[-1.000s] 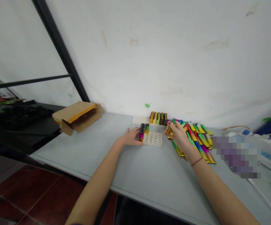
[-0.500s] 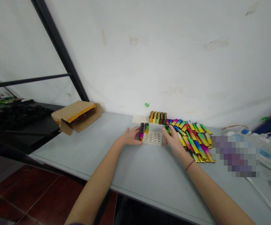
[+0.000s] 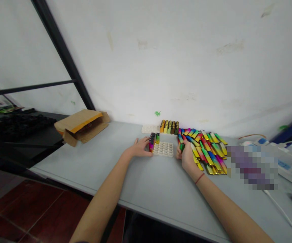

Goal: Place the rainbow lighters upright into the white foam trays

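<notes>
A white tray with round holes [image 3: 164,149] lies on the grey table [image 3: 146,182]. Several rainbow-coloured lighters [image 3: 153,141] stand in its left end. My left hand [image 3: 140,148] rests flat with fingers stretched against the tray's left side, beside those lighters. My right hand [image 3: 185,154] is closed round a few rainbow lighters [image 3: 181,142], just right of the tray. A spread of many more rainbow lighters [image 3: 206,148] lies flat on the table behind and to the right of that hand.
A second tray [image 3: 149,129] with orange, green and brown lighters [image 3: 170,127] stands by the wall. An open cardboard box [image 3: 81,125] lies at the left. White cables and devices [image 3: 285,162] sit at the right. A black shelf [image 3: 17,126] stands beyond the left edge.
My right hand lifted lighters from the spread and drew them left and toward me, close to the tray's right side. My left hand stayed put by the tray.
</notes>
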{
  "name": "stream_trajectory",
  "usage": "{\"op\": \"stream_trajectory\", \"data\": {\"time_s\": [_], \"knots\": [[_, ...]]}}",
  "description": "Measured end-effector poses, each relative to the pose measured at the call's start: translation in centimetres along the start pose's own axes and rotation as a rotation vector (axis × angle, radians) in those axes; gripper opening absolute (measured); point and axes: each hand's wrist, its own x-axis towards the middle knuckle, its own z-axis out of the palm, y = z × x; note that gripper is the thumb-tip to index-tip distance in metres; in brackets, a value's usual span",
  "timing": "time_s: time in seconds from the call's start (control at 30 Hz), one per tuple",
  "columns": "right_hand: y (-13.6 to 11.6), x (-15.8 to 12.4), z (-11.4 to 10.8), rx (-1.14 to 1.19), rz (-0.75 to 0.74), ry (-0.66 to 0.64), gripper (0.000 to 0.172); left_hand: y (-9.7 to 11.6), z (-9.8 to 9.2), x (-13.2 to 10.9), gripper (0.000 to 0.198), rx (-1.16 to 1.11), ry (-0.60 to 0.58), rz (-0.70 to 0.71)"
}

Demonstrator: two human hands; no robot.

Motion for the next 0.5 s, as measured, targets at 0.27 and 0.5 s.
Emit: {"op": "stream_trajectory", "data": {"time_s": [0.27,0.5], "knots": [[0.29,-0.04,-0.06,-0.021,-0.032,0.123,0.04,0.62,-0.48,-0.31,0.085,-0.011,0.004,-0.005],[0.45,0.21,-0.13,-0.117,-0.041,0.119,0.048,0.55,-0.45,-0.27,0.082,-0.01,0.015,0.001]]}}
